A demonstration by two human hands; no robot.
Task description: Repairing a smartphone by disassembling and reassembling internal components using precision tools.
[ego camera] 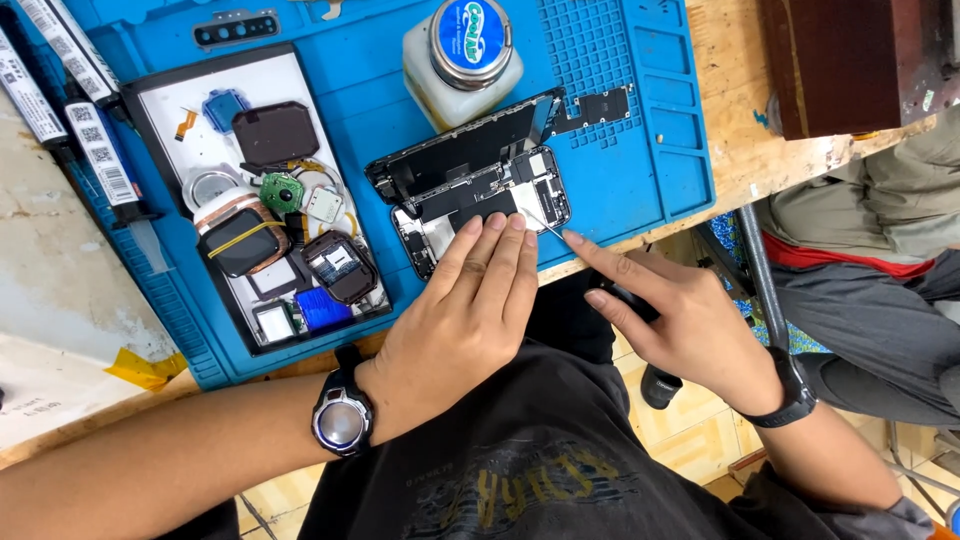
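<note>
- One view only, from the head camera: an opened phone (480, 195) is seen lying on the blue work mat (640, 160), near the mat's front edge, which runs close to the front edge of the wooden desk (740, 150).
- Its screen panel (465, 150) is folded back and tilted up towards the far side, so the boards and cables inside are laid bare.
- The left hand (465, 320) is laid flat, fingers together, with its fingertips (495, 225) pressed on the phone's near end; nothing is grasped by it.
- A thin metal tool (540, 222) is pinched by the right hand (680, 320), and its tip is set on the phone's near right corner.
- The phone is judged light, stiff and fragile: it is best steadied by its outer frame, and the exposed parts and the hinged screen left untouched.
- A tray (165, 100) of small watch parts is set at the mat's left side, and a white bottle (460, 60) stands behind the phone.
</note>
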